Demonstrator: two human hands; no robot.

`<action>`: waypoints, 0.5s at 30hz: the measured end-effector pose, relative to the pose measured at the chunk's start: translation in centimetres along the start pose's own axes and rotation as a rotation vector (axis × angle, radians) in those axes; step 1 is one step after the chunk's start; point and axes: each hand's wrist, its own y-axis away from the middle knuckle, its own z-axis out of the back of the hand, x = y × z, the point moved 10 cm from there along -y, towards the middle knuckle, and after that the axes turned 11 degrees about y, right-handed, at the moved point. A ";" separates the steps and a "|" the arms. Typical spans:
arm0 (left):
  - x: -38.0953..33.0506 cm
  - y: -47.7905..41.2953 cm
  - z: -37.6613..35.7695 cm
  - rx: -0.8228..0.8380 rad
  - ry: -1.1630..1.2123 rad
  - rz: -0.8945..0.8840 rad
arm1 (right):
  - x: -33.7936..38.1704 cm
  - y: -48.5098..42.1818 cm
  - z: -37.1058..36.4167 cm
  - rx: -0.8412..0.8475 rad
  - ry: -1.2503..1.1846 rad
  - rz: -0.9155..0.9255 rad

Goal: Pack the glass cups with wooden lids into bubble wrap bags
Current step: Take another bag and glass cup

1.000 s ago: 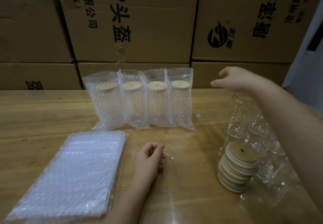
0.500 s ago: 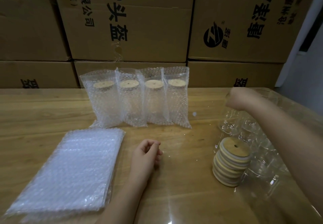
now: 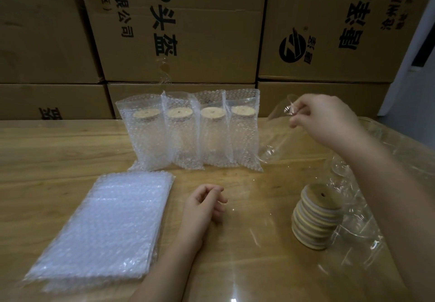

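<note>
Pinching a tilted glass cup (image 3: 277, 134) by its rim, lid and bag next

Nearest, the flat bubble wrap bags (image 3: 106, 226) and the left hand (image 3: 204, 205), loosely curled and empty, lie on the surface (image 3: 58, 151); it could usefully fetch a lid from the lid stack (image 3: 315, 217). Farther back, the right hand (image 3: 324, 122) holds the cup's rim beside the packed cups (image 3: 188, 132): slick glass, so support its base.

Head view, one only. Worn on the person's head; wide-angle. Faced forward and down over the desk (image 3: 58, 151) toward a wall of cardboard boxes (image 3: 211, 2) behind it. Close range: left hand (image 3: 202, 205) at lower centre, right hand (image 3: 327, 118) at upper right, forearms cut by frame edges.
</note>
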 end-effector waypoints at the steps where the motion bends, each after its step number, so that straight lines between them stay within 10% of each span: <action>1: 0.0 -0.1 0.0 0.008 0.030 0.005 | 0.5 0.9 1.3 -0.060 -0.107 0.017; 6: 0.3 -0.6 -0.3 0.047 0.290 0.092 | 2.6 5.2 1.5 -0.212 -0.717 0.052; 15: 0.6 -1.4 1.4 -0.024 0.481 0.125 | 5.4 10.1 -12.9 -0.161 -1.127 -0.035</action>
